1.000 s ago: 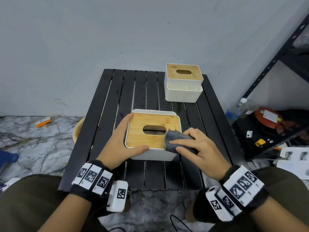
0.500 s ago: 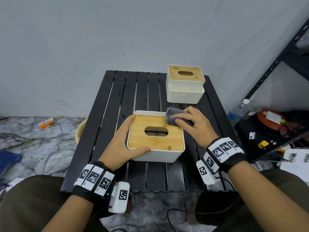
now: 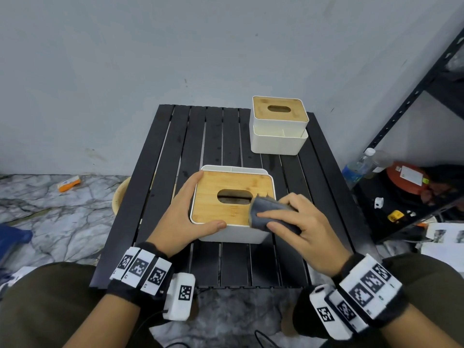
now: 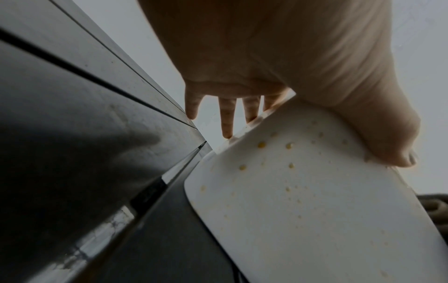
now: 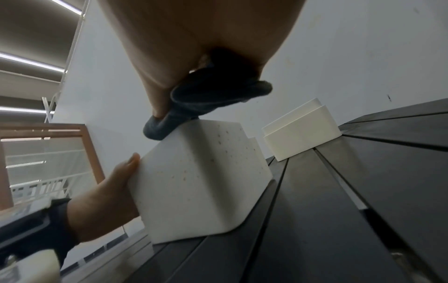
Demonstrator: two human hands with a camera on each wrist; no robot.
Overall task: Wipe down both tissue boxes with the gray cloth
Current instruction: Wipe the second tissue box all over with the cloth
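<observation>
The near tissue box [image 3: 226, 207], white with a bamboo lid, stands at the table's middle; its speckled white wall [image 5: 201, 181] [image 4: 303, 210] shows in both wrist views. My left hand [image 3: 185, 217] [image 4: 290, 67] [image 5: 109, 195] braces its left side with straight fingers, the thumb lying along the front edge. My right hand [image 3: 301, 227] [image 5: 194, 38] grips the folded gray cloth [image 3: 268, 214] [image 5: 213, 99] and presses it on the lid's near right corner. The second tissue box [image 3: 278, 124] [image 5: 300, 132] stands untouched at the far right.
The black slatted table [image 3: 218, 136] [image 4: 72, 134] has a wall close behind it. A black metal shelf [image 3: 414, 96] with a water bottle [image 3: 356, 167] and clutter stands at the right. A beige bowl [image 3: 120, 194] sits below the table's left edge.
My right hand carried the cloth from the lid's near right corner to its far right corner and back toward me. The left hand and both boxes stayed put.
</observation>
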